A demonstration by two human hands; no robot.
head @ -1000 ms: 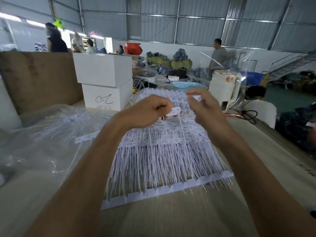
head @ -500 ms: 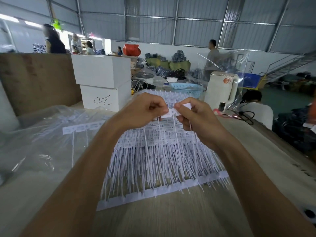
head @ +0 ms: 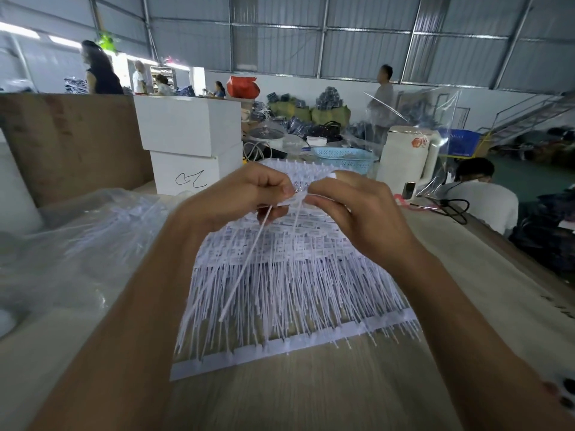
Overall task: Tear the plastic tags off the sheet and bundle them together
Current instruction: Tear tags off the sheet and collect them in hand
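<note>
A stack of white plastic tag sheets (head: 295,293) lies on the wooden table (head: 311,399), its thin tails pointing toward me. Above the sheets' far part, my left hand (head: 242,197) and my right hand (head: 351,209) meet fingertip to fingertip. Both pinch the flat heads of a few torn-off white tags (head: 245,269), whose long tails hang down and to the left from the fingers. The tag heads are mostly hidden between my fingers.
Crumpled clear plastic bags (head: 77,244) with more tags lie left. Two stacked white boxes (head: 189,144) and a brown board (head: 71,144) stand behind. A blue basket (head: 345,155), a white jug (head: 407,160) and a seated person (head: 482,197) are right; other people stand far back.
My hands have drawn closer together and now touch at the fingertips. The loose tags' tails have swung to hang down to the left.
</note>
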